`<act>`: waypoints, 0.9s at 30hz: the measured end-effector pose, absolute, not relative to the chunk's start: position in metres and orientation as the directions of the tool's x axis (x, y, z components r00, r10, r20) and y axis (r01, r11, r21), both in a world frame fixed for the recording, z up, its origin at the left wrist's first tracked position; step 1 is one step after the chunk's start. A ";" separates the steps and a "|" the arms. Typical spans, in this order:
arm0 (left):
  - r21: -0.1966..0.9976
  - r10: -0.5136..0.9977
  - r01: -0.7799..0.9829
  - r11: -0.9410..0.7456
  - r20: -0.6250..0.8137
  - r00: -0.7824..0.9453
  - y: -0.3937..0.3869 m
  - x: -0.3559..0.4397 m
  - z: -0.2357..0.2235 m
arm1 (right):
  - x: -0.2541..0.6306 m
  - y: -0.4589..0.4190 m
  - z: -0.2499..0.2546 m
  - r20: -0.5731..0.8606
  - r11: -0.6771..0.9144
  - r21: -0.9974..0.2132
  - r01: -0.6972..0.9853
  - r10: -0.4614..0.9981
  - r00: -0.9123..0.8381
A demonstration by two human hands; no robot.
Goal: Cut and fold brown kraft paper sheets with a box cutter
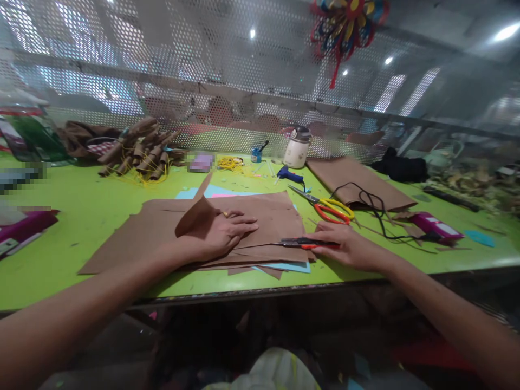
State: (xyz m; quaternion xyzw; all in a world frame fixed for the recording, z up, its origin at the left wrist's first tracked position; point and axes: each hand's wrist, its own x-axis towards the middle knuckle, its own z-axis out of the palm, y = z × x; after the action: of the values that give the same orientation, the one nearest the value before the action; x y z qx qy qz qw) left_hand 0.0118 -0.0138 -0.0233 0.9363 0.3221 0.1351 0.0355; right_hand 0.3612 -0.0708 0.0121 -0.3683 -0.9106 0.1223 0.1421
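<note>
My left hand (221,235) lies flat on a stack of brown kraft paper (268,214), its fingers stretched out and slightly bent. Beside its wrist, a flap of the paper (199,214) curls upward. Closed around a red-and-black utility knife (294,242) is my right hand (343,244), at the right edge of the stack. The knife points left and lies low over the paper, with a thin line running left from its tip. Light blue sheets (298,267) peek out from under the stack. Scissors with red and yellow handles (325,206) lie just beyond my right hand.
On the green table (101,216) are a blue glue gun (289,174), a white flask (296,149) and folded brown paper (357,179). Rolled brown tubes (142,151) are piled at the back left. A black cord (379,214) loops near a purple box (437,226) on the right.
</note>
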 end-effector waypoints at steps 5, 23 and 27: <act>0.161 0.592 0.570 -0.806 0.229 0.772 -0.014 0.011 -0.022 | 0.360 -0.072 0.015 0.176 0.696 -0.317 0.644 0.710 -0.682; 0.171 0.633 0.611 -0.773 0.144 0.761 -0.019 0.013 -0.013 | 0.347 -0.074 0.017 0.155 0.679 -0.357 0.641 0.720 -0.677; 0.115 0.684 0.674 -0.730 0.126 0.719 -0.022 0.018 -0.010 | 0.327 -0.070 0.022 0.153 0.704 -0.373 0.604 0.689 -0.709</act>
State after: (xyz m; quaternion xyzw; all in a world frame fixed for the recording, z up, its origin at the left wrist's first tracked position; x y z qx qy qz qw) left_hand 0.0177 -0.0223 -0.0104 0.9265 0.3664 0.0797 0.0304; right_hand 0.3275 -0.0696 0.0224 -0.3543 -0.9122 0.1492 0.1418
